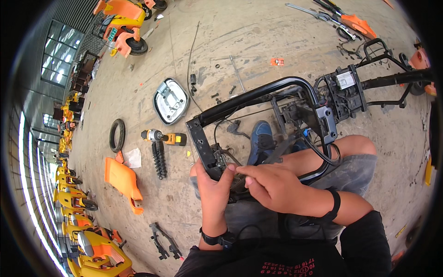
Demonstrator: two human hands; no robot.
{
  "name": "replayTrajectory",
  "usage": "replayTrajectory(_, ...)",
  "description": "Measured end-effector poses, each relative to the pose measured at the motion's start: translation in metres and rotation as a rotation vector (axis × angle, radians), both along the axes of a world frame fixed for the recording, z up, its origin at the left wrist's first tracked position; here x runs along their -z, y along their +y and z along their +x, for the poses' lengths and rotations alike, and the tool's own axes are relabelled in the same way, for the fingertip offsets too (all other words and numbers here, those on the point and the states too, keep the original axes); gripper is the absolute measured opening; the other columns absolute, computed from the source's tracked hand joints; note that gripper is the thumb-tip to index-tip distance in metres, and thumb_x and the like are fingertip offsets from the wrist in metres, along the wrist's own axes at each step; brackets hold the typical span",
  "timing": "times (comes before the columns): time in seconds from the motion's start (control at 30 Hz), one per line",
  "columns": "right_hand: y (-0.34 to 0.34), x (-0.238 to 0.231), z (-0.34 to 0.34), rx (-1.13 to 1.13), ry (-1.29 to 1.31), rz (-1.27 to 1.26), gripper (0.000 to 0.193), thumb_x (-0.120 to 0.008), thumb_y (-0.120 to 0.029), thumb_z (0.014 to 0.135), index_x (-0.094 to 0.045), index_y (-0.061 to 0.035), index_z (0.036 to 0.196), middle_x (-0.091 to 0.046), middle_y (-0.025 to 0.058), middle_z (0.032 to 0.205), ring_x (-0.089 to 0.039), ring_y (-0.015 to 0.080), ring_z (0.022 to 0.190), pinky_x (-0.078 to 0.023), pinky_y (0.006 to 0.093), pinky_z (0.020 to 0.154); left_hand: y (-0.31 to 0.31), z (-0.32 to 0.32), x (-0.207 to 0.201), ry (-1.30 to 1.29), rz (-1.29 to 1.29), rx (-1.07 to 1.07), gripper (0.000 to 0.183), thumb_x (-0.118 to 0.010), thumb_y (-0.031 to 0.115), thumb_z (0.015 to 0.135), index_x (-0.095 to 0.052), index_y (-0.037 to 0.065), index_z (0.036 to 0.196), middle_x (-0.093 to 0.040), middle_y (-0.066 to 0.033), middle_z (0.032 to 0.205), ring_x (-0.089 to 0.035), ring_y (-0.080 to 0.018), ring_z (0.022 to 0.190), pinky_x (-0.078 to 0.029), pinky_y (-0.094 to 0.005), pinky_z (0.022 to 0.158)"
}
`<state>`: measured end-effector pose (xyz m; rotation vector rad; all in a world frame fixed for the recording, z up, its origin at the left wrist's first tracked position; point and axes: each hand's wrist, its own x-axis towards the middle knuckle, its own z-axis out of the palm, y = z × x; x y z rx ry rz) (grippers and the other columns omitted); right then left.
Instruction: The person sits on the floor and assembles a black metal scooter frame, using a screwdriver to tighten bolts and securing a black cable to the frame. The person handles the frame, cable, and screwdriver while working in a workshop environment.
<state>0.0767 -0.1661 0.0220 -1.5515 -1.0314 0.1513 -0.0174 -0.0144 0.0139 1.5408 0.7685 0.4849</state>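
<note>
- Workpiece: a black tubular frame (pixel 249 99) stands over the concrete floor (pixel 221 37), close to the seated person's legs. Its long beam runs toward the floor's right edge.
- Left hand (pixel 214 184): closed around the near corner of the frame at its left end, thumb on top, beside the flat end plate (pixel 201 144).
- Right hand (pixel 274 184): partly curled, index finger extended and thumb bent beneath it; the fingertips meet the left thumb area above a small mechanism (pixel 220 156). Whether it grips a small part cannot be determined; the fingers conceal the spot.
- Frame, right section: a dark unit with a pale label (pixel 345 80) is mounted ahead of the beam. A blue shoe (pixel 262 141) shows through the frame opening.
- Floor, left of the frame: a black-and-silver housing (pixel 171 102) lies near the end plate. Toward the floor's left edge are a yellow-and-black power tool (pixel 159 135), a black coil-spring damper (pixel 158 159), a tyre (pixel 113 136) and an orange panel (pixel 122 177).
- Floor, near edge: a dark forked bracket (pixel 170 242).
- Floor, left edge: a row of yellow scooters (pixel 70 198).
</note>
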Motion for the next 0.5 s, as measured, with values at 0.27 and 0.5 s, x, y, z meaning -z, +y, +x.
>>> replayTrajectory(0.27,0.008,-0.014,0.013,-0.051,0.155,0.066,0.016,-0.060,-0.009,0.099,-0.065,0.0000,0.110,-0.071,0.0179,0.087,-0.070,0.0375,0.074,-0.055,0.0429,0.064,0.001,-0.002,0.005,0.025,0.055,-0.024,0.052,-0.079,0.006,0.087,-0.050,-0.004,0.129,-0.058,-0.0082,0.110,-0.062,-0.0139,0.094,-0.052,-0.0279,0.082)
replayTrajectory(0.5,0.016,-0.024,0.020,-0.110,0.059,-0.009,0.016,-0.062,-0.010,0.097,-0.069,-0.0010,0.108,-0.073,0.0140,0.087,-0.072,0.0343,0.077,-0.057,0.0407,0.068,0.003,-0.004,0.008,0.002,0.085,-0.012,0.050,-0.073,0.009,0.091,-0.048,0.000,0.134,-0.065,-0.0061,0.106,-0.062,-0.0123,0.093,-0.053,-0.0281,0.082)
